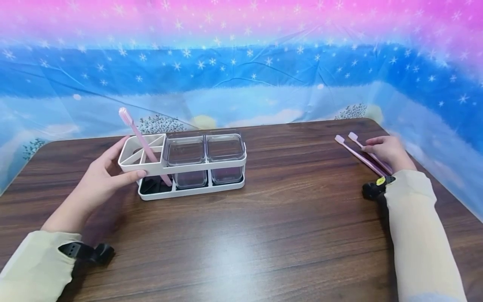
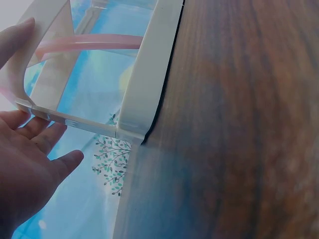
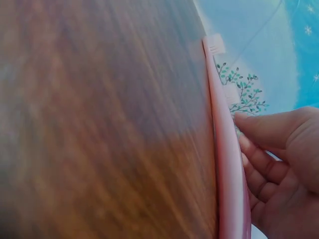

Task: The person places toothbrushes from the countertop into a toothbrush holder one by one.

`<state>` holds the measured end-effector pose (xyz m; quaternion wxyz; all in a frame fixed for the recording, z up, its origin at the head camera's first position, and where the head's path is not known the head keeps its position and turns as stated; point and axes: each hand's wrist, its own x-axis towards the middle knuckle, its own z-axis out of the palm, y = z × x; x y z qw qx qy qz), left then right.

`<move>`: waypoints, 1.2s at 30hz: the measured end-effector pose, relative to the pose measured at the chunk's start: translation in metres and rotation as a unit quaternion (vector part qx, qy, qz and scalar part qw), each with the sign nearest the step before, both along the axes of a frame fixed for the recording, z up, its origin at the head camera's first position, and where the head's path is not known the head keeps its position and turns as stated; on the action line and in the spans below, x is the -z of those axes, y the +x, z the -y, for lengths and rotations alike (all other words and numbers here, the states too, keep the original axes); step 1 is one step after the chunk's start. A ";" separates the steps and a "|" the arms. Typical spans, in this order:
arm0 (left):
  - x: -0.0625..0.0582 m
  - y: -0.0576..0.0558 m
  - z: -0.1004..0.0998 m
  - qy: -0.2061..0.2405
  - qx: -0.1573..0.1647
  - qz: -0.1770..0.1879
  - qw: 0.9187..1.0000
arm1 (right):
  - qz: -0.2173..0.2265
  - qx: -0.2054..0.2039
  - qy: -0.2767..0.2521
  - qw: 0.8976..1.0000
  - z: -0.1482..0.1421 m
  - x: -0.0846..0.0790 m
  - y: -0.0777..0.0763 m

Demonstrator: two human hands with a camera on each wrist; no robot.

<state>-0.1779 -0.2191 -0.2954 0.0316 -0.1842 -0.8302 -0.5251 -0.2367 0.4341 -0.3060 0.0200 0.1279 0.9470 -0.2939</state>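
My left hand [image 1: 99, 178] grips the left end of a white toothbrush holder [image 1: 194, 167], thumb along its front and fingers behind. A pink toothbrush [image 1: 139, 136] leans in the holder's divided left section, head up, its handle reaching down to the black base. Two clear cups [image 1: 185, 151] fill the other sections. On the table at the right, my right hand [image 1: 388, 151] pinches the farther of two pink toothbrushes [image 1: 353, 136] near its neck. The nearer pink toothbrush [image 3: 227, 149] lies alongside, partly covering that one in the right wrist view.
The dark wood table [image 1: 234, 235] has rounded back corners. A pink and blue snowflake-patterned cloth [image 1: 241, 63] hangs behind it and along the right side. Black wrist mounts [image 1: 90, 253] sit at both sleeves, the right one near the toothbrush handles.
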 end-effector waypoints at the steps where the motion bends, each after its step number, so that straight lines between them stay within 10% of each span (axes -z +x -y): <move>1: 0.000 0.000 0.000 0.002 -0.001 0.001 1.000 | 0.005 -0.004 0.004 1.000 0.000 0.000 0.000; 19: 0.000 0.000 -0.001 -0.007 -0.010 0.007 1.000 | -0.026 -0.054 0.025 0.998 0.014 -0.015 -0.006; 36: -0.001 0.000 0.001 -0.019 -0.017 0.016 1.000 | -0.152 -0.093 -0.089 0.980 0.128 -0.109 -0.010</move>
